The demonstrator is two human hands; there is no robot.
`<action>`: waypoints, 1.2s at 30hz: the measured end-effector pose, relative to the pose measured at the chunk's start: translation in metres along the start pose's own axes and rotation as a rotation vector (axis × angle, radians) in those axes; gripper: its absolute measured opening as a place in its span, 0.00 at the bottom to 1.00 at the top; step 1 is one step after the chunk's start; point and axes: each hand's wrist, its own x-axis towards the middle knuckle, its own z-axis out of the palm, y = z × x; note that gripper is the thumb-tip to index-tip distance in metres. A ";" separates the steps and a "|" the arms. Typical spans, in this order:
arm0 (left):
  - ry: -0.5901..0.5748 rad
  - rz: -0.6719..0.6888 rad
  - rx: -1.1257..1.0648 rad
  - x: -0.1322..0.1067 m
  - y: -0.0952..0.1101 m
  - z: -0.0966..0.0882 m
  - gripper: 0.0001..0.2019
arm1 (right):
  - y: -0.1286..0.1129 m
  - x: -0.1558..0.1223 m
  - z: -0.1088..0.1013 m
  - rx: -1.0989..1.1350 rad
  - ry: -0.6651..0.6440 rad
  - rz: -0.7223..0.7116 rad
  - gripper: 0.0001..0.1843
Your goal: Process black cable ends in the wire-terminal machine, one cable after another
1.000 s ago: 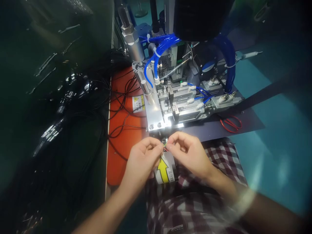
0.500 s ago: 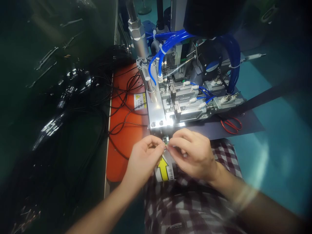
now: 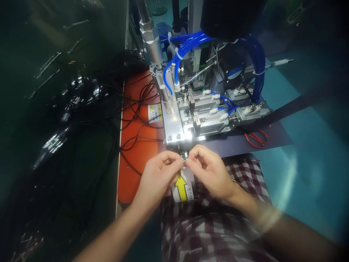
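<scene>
My left hand (image 3: 160,174) is closed in a pinch, thumb against forefinger. Facing it, my right hand (image 3: 211,169) pinches too, and the two sets of fingertips nearly meet. Between them show thin, light-coloured wires (image 3: 184,161), very small and mostly covered by the fingers. Just beyond the fingertips is the front of a metal machine (image 3: 174,127) with a small fixture at its edge. Below my hands lies a white label with a yellow arrow (image 3: 181,187).
Blue air hoses (image 3: 196,40) arch over the machine's cylinders. Black cables (image 3: 133,109) trail across the orange board (image 3: 131,182) from a dark heap on the left. Red-handled scissors or pliers (image 3: 256,139) lie on the right. A checked cloth (image 3: 218,233) covers my lap.
My right hand has turned and its fingers have drawn together near the left fingertips. My left hand keeps its pinch. The whole view has shifted slightly.
</scene>
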 end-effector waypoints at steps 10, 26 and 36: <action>0.036 0.001 0.017 0.001 0.000 -0.002 0.09 | 0.000 0.001 -0.003 0.112 -0.017 0.117 0.07; 0.061 0.035 0.172 -0.001 0.008 0.000 0.11 | -0.009 0.004 -0.001 0.133 -0.018 0.160 0.08; 0.027 0.079 0.155 0.006 0.005 -0.005 0.10 | -0.005 0.003 0.003 0.233 0.002 0.214 0.09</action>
